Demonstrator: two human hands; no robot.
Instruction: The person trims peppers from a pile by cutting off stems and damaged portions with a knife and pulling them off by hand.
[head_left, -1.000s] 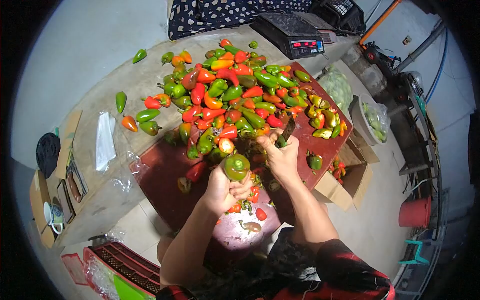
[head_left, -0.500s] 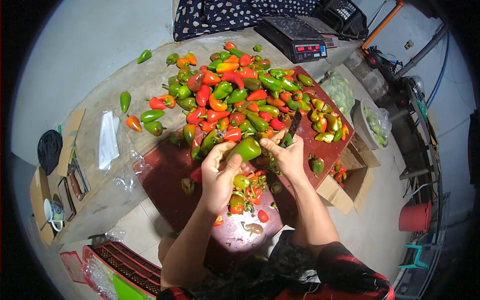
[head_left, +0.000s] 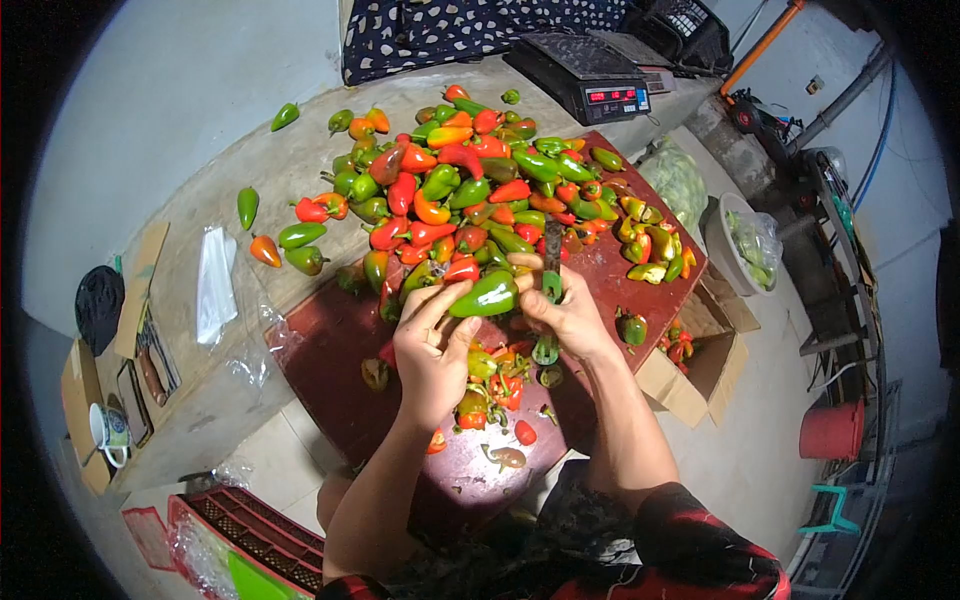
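Observation:
A green pepper [head_left: 486,296] lies sideways between my two hands, its stem end toward the left. The fingers of my left hand [head_left: 432,345] are closed around its left end. My right hand [head_left: 565,312] grips a knife with a green handle [head_left: 551,287]; the dark blade [head_left: 552,243] points away from me. Its fingertips are close to the pepper's right end. Behind both hands spreads a big pile of red, green and orange peppers [head_left: 440,180]. Cut pepper pieces [head_left: 490,385] lie on the red board [head_left: 330,345] below my hands.
A digital scale [head_left: 590,80] stands at the back. Trimmed peppers [head_left: 650,245] sit on the board's right side, above a cardboard box [head_left: 715,370] holding red pieces. A tub [head_left: 730,235] is at right, a red crate [head_left: 250,530] at lower left, and plastic bags [head_left: 215,285] at left.
The pepper has turned from tilted to nearly level, its rounded end to the right. The knife has swung from slanting right to almost upright, showing more of its green handle.

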